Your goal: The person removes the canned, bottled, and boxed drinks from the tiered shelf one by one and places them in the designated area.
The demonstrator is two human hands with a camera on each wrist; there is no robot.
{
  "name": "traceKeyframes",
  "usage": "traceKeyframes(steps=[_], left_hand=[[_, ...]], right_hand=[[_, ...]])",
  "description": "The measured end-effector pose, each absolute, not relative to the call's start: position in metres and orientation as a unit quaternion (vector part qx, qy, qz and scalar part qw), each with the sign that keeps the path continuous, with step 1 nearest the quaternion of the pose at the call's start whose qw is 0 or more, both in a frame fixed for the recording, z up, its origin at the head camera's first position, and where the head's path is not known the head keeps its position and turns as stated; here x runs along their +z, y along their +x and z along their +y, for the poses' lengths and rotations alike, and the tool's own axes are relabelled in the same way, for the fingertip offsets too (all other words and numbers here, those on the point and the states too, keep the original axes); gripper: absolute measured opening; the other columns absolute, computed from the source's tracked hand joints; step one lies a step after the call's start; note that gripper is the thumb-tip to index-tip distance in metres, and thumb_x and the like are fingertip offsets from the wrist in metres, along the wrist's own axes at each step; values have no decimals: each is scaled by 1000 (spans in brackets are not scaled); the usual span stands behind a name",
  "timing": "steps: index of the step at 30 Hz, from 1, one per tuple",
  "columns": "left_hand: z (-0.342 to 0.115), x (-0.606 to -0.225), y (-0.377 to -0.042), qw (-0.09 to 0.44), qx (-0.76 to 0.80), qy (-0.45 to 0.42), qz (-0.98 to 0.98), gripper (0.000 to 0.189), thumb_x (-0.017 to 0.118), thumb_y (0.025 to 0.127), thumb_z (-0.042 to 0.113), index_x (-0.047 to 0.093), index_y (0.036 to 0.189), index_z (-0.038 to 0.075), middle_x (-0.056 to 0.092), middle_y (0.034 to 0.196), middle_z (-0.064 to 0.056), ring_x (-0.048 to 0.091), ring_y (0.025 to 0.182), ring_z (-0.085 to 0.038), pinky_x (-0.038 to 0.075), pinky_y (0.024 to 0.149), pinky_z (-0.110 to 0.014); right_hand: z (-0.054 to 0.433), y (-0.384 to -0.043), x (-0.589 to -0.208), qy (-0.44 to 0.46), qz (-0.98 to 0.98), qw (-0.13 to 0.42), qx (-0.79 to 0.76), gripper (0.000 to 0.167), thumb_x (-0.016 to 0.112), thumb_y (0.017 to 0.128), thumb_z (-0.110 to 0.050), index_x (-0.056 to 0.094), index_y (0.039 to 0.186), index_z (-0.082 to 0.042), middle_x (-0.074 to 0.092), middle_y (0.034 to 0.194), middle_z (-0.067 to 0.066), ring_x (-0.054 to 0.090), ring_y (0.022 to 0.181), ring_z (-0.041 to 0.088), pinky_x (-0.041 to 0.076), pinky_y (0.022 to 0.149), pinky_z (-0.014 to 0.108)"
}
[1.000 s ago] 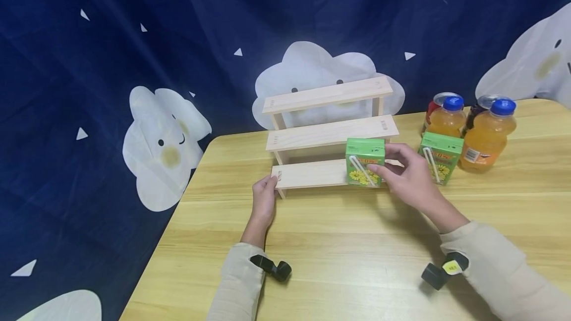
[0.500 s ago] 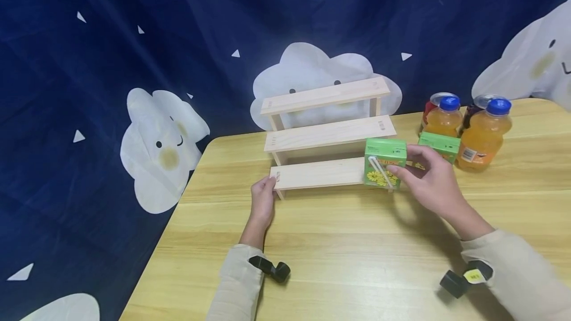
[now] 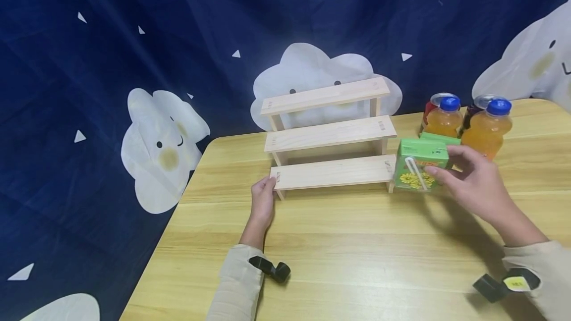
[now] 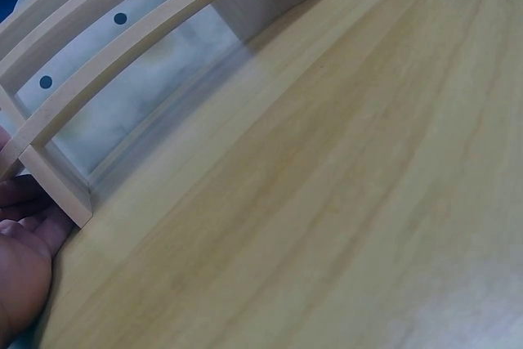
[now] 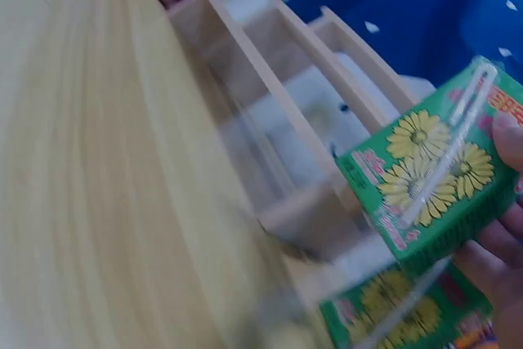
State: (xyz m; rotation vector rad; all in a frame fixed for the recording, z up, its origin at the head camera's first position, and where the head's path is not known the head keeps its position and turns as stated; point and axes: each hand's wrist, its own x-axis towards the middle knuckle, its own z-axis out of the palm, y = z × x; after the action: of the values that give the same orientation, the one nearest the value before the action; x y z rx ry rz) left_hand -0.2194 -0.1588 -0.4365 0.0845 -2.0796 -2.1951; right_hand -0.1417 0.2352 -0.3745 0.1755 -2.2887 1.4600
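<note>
My right hand (image 3: pixel 482 187) pinches a green juice box (image 3: pixel 415 162) between thumb and fingers, just right of the lowest step of a three-tier wooden display rack (image 3: pixel 330 173). Yellow flowers and a wrapped straw show on the box's front in the right wrist view. A second green juice box (image 5: pixel 392 308) stands behind it, mostly hidden in the head view. At the rack's left end, my left hand (image 3: pixel 262 198) grips the lowest step, thumb by its top and fingers curled beneath, as the left wrist view shows.
Two bottles of orange drink, a nearer one (image 3: pixel 488 128) and a farther one (image 3: pixel 445 119), stand at the right with blue caps. Behind them are a red can (image 3: pixel 429 113) and a dark can (image 3: pixel 470 113). A dark blue curtain (image 3: pixel 214 9) hangs behind the wooden table (image 3: pixel 321 256).
My right hand has carried the juice box rightward, from in front of the lowest step to beyond its right end, now covering most of the second box. My left hand stays on the rack.
</note>
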Motion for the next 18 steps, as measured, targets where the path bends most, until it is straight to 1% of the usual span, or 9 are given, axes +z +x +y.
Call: traceKeyframes(steps=[3, 5, 7, 10, 13, 15, 18], left_hand=[[-159, -436, -220, 55, -727, 27, -684, 35, 40, 96, 9, 57, 114, -16, 59, 118, -27, 60, 103, -18, 51, 94, -28], [-159, -437, -220, 55, -727, 27, -684, 35, 40, 96, 9, 57, 115, -15, 59, 118, -27, 60, 104, -19, 51, 95, -28], [-159, -437, -220, 55, -728, 25, -683, 35, 40, 96, 8, 56, 115, -16, 58, 119, -28, 60, 106, -21, 51, 95, -29], [-160, -437, -220, 56, -729, 22, -682, 35, 39, 97, 8, 55, 117, -16, 57, 121, -30, 59, 109, -24, 50, 96, -30], [-159, -437, -219, 58, -730, 20, -681, 36, 39, 97, 8, 54, 117, -17, 56, 122, -30, 58, 110, -25, 50, 96, -30], [-159, -437, -219, 60, -730, 22, -681, 35, 39, 97, 8, 55, 116, -17, 57, 120, -30, 60, 108, -23, 51, 95, -29], [-159, -437, -219, 59, -730, 24, -681, 35, 39, 96, 8, 55, 116, -17, 57, 119, -30, 60, 106, -21, 51, 95, -29]], right_hand=[[250, -140, -374, 65, -817, 205, 534, 41, 70, 78, 5, 57, 108, -20, 58, 95, -18, 58, 85, -12, 49, 71, 2], [258, -138, -373, 68, -818, 202, 534, 42, 70, 78, 7, 57, 107, -22, 59, 95, -18, 58, 84, -13, 49, 70, 2], [265, -138, -372, 64, -830, 196, 519, 40, 70, 79, 4, 58, 108, -21, 58, 96, -20, 58, 84, -15, 49, 68, 2], [276, -137, -372, 56, -851, 173, 492, 35, 71, 81, -2, 57, 111, -16, 56, 98, -24, 55, 84, -19, 49, 65, 3], [286, -137, -375, 54, -864, 151, 478, 34, 71, 82, -5, 56, 111, -16, 55, 98, -27, 54, 83, -19, 50, 60, 5], [292, -137, -377, 60, -862, 140, 484, 35, 70, 83, -3, 56, 111, -18, 55, 100, -26, 56, 83, -18, 50, 60, 6], [301, -136, -380, 69, -858, 138, 490, 38, 69, 82, 0, 56, 110, -22, 56, 102, -25, 57, 84, -16, 50, 62, 6]])
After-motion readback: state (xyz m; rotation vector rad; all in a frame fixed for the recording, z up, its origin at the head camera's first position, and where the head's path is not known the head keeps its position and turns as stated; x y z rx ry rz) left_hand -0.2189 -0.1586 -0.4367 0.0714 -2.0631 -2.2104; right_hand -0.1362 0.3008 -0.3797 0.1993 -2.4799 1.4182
